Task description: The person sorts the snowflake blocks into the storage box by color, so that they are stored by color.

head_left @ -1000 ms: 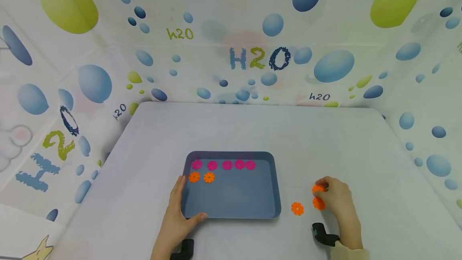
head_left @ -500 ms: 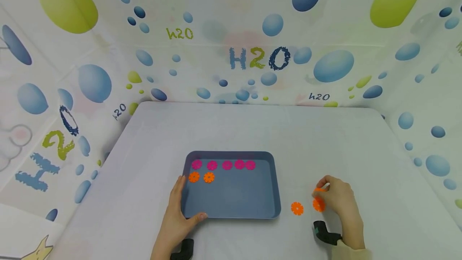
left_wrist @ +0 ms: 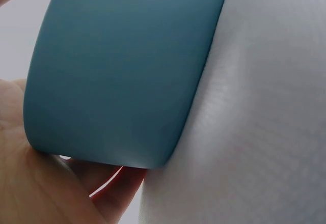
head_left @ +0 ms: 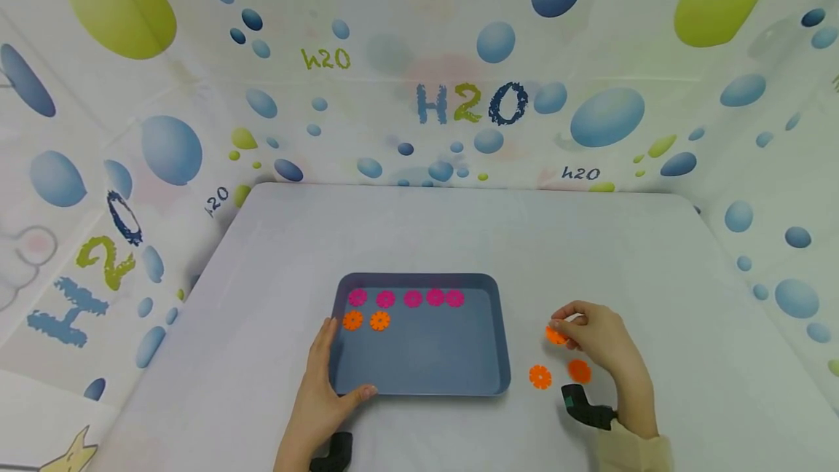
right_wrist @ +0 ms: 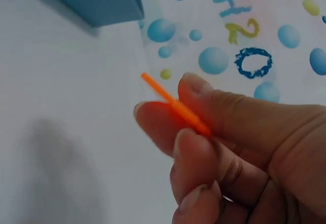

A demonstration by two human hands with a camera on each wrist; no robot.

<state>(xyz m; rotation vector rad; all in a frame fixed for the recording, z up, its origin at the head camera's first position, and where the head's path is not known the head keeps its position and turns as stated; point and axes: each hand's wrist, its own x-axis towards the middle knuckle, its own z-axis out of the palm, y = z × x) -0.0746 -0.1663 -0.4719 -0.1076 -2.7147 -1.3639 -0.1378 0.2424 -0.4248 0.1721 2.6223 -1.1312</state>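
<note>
A grey-blue tray (head_left: 419, 370) lies on the white table, holding a row of several pink notched discs (head_left: 412, 299) and two orange ones (head_left: 379, 321) below. Spread around the tray's near left corner, my left hand (head_left: 324, 377) rests its fingers on the left side and its thumb at the front edge. To the right of the tray, my right hand (head_left: 599, 333) pinches an orange notched disc (right_wrist: 175, 104) between thumb and fingers, seen edge-on in the right wrist view. Two more orange discs lie on the table, one nearer the tray (head_left: 540, 377) and another (head_left: 580, 371) below my right hand.
A white cloth covers the table (head_left: 459, 231). Behind and at the sides hangs a white backdrop (head_left: 393, 35) with blue and green drops and H2O lettering. Black wrist mounts (head_left: 586, 408) sit at both wrists.
My right hand has lifted an orange disc from beside another one and carried it left and slightly away from me, towards the tray. The left hand stays in place at the tray.
</note>
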